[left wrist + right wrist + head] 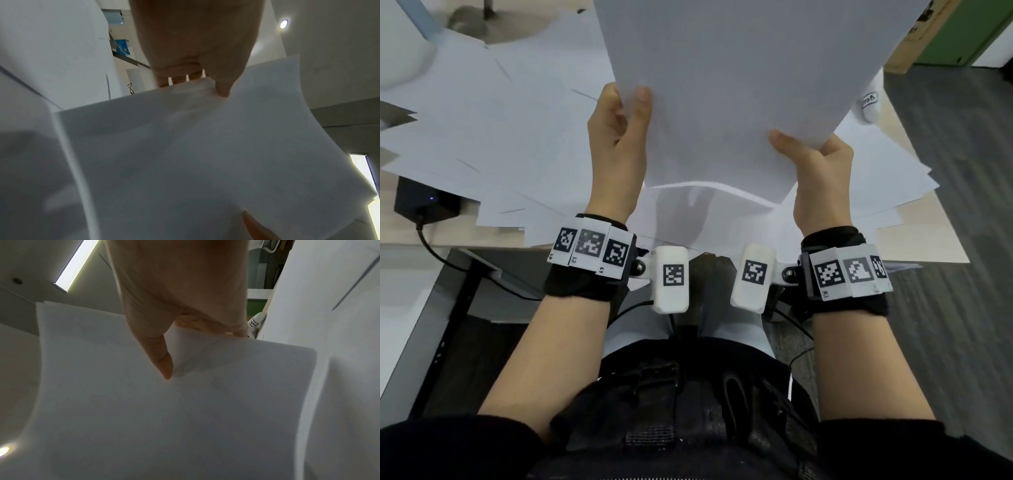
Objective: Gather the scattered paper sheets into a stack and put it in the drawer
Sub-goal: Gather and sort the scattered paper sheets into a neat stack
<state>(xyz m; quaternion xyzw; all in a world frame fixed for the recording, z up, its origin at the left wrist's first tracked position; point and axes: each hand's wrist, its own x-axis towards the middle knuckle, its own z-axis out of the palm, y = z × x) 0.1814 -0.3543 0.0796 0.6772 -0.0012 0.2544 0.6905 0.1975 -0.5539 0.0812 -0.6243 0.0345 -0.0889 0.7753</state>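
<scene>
A: Nearest the camera, what were the hands doing?

B: The left hand [619,137] pinched the stack's left edge, thumb on the upper face and fingers [179,76] curled behind. The right hand [818,171] gripped the near right corner the same way, its thumb laid across the top sheet. Both were closed on paper, neither idle.

A: Why hold it at two points?

B: My guess is to square the gathered sheets: a grip on each side lets the person tap and align the edges before moving on.

A: And the stack [739,85] itself?

B: It was lifted clear of the counter [941,246], raised above the loose sheets. Its long axis ran away from the person, the near short edge by the hands and the far end tilted up out of the frame. The wrist views showed it bowing between the grips.

A: Beyond that?

B: Many scattered sheets [493,144] lay overlapping on the counter, so gathering looked far from done. A small white labelled object [868,108] sat past the right hand; I could not tell what it was. No drawer was in view.
</scene>
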